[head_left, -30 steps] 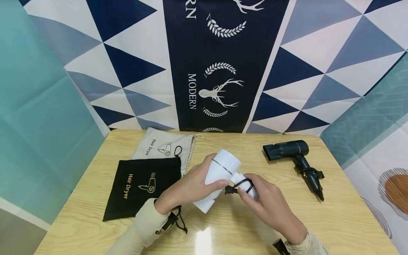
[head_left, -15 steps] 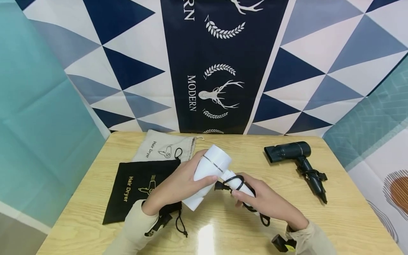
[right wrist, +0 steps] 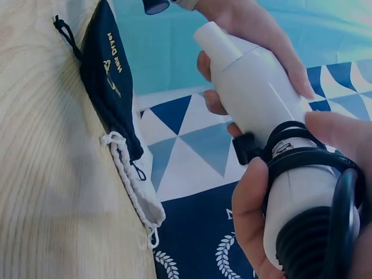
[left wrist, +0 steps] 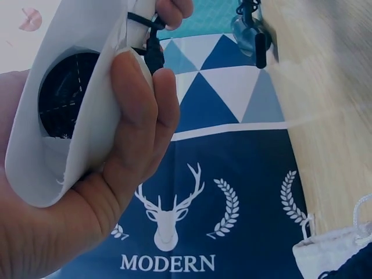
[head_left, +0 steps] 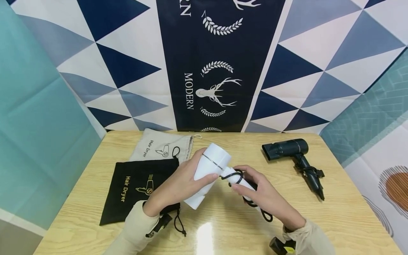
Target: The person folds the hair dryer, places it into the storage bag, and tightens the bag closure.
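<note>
A white hair dryer (head_left: 211, 163) is held up over the table between both hands. My left hand (head_left: 183, 182) grips its barrel, thumb across the near side. The right hand (head_left: 266, 193) holds the handle, around which a black cord (right wrist: 314, 157) is wound. Beside the barrel's base, the plug (right wrist: 247, 148) shows in the right wrist view. In the left wrist view the dark opening of the nozzle (left wrist: 70, 96) faces the camera. The lower handle is partly hidden behind the right hand.
A black drawstring pouch (head_left: 127, 191) lies on the left of the wooden table (head_left: 242, 233), overlapping a beige pouch (head_left: 149, 145). At the right lies a black hair dryer (head_left: 285, 148) with its cord wrapped. A patterned cloth (head_left: 140, 53) hangs behind the table.
The white hair dryer has shifted left with the left hand. More of its cord-wrapped handle shows, with a cord loop below the right hand. The plug has gone from sight in the head view.
</note>
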`<state>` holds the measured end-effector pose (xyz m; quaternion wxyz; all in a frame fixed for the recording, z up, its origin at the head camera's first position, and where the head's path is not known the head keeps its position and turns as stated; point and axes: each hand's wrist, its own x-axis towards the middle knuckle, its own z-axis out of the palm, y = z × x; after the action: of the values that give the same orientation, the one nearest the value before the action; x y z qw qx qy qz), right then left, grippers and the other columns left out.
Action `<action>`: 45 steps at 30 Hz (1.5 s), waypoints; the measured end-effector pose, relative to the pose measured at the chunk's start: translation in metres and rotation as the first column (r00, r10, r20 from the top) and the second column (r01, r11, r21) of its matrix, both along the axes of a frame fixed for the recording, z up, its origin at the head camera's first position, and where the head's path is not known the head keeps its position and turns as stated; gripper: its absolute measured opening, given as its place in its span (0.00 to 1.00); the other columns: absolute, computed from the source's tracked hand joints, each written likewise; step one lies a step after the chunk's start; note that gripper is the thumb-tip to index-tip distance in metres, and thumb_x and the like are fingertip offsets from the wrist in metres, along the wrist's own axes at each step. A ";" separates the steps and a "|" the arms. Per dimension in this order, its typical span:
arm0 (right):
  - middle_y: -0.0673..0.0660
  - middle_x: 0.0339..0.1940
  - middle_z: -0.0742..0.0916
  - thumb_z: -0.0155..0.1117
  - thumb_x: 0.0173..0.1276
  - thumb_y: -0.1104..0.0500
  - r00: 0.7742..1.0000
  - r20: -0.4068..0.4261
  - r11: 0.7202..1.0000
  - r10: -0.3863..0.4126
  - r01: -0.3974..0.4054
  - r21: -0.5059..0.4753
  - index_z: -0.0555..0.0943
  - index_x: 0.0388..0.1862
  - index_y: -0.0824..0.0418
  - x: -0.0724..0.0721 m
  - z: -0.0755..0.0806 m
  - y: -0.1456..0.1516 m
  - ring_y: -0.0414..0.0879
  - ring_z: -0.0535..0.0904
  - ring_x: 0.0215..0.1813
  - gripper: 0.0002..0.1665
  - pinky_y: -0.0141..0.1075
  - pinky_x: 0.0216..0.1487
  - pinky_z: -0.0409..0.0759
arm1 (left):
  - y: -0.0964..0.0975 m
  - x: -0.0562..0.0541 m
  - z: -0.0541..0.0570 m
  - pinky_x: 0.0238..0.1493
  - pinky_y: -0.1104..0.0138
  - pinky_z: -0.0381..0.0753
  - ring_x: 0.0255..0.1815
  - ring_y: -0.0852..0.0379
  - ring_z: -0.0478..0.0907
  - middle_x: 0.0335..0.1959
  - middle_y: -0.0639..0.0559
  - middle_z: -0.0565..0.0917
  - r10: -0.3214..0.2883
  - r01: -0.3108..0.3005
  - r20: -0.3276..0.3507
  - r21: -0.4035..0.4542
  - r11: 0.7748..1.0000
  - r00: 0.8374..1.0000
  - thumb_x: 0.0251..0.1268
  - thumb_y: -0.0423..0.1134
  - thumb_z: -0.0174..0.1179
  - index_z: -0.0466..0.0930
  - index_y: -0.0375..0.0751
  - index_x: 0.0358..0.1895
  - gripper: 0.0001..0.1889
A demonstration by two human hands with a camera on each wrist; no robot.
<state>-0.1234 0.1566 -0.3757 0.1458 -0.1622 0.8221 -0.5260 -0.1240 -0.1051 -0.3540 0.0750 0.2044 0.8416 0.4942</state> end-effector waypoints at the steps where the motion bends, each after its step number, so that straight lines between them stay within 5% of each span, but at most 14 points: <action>1: 0.61 0.42 0.82 0.63 0.74 0.50 1.000 -0.001 1.000 0.000 0.000 -0.007 0.71 0.67 0.55 0.000 0.000 0.000 0.53 0.79 0.37 0.27 0.40 0.33 0.81 | 0.000 0.000 0.000 0.23 0.62 0.83 0.33 0.57 0.82 0.41 0.52 0.78 0.001 -0.001 0.002 0.000 1.000 1.000 0.67 0.61 0.60 0.52 0.61 0.76 0.38; 7: 0.65 0.41 0.83 0.51 0.80 0.50 0.993 0.092 0.994 0.076 -0.068 -0.086 0.73 0.62 0.66 -0.002 0.000 0.004 0.58 0.83 0.34 0.24 0.45 0.33 0.84 | 0.004 0.000 -0.004 0.23 0.62 0.83 0.32 0.57 0.82 0.41 0.52 0.78 -0.011 0.011 0.023 0.001 1.000 1.000 0.67 0.61 0.60 0.52 0.60 0.76 0.39; 13: 0.67 0.30 0.85 0.41 0.82 0.42 0.924 0.296 0.965 0.241 -0.196 -0.175 0.76 0.47 0.71 -0.004 -0.004 0.006 0.50 0.84 0.24 0.32 0.47 0.26 0.83 | 0.008 0.002 -0.008 0.24 0.64 0.82 0.31 0.59 0.81 0.40 0.54 0.79 -0.050 0.050 -0.006 -0.022 0.998 0.999 0.66 0.63 0.60 0.54 0.61 0.75 0.38; 16: 0.67 0.33 0.84 0.41 0.82 0.41 0.919 0.313 0.965 0.241 -0.191 -0.181 0.73 0.48 0.71 -0.005 -0.005 0.005 0.48 0.83 0.23 0.32 0.49 0.25 0.83 | 0.010 0.002 -0.008 0.24 0.64 0.82 0.32 0.60 0.81 0.40 0.54 0.79 -0.059 0.058 -0.016 -0.026 0.998 0.998 0.66 0.64 0.59 0.54 0.62 0.75 0.39; 24: 0.67 0.29 0.82 0.49 0.80 0.45 0.960 0.235 0.980 0.150 -0.113 -0.163 0.69 0.51 0.69 -0.004 -0.005 -0.001 0.50 0.82 0.25 0.25 0.48 0.31 0.83 | 0.006 0.000 -0.006 0.25 0.64 0.82 0.32 0.59 0.81 0.40 0.55 0.78 -0.042 0.041 -0.027 -0.037 0.998 0.999 0.66 0.64 0.59 0.53 0.61 0.76 0.39; 34: 0.67 0.36 0.79 0.43 0.83 0.58 0.957 0.028 0.938 0.290 -0.279 -0.206 0.69 0.56 0.69 -0.004 -0.001 0.011 0.50 0.80 0.28 0.15 0.50 0.29 0.82 | 0.007 0.002 -0.003 0.25 0.65 0.82 0.32 0.59 0.80 0.40 0.55 0.78 -0.044 0.043 -0.052 -0.017 0.999 0.998 0.67 0.64 0.57 0.52 0.64 0.76 0.38; 45: 0.64 0.31 0.81 0.48 0.82 0.54 0.986 -0.021 0.976 0.166 -0.167 -0.139 0.73 0.50 0.66 0.003 0.000 0.003 0.53 0.79 0.24 0.16 0.44 0.24 0.81 | 0.010 0.004 -0.006 0.25 0.65 0.82 0.33 0.60 0.80 0.40 0.55 0.77 -0.020 0.020 -0.088 -0.008 1.000 0.996 0.69 0.65 0.54 0.51 0.64 0.76 0.36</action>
<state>-0.1202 0.1597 -0.3756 0.1738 -0.2429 0.7673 -0.5675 -0.1199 -0.0956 -0.3602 0.0434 0.2342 0.8438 0.4809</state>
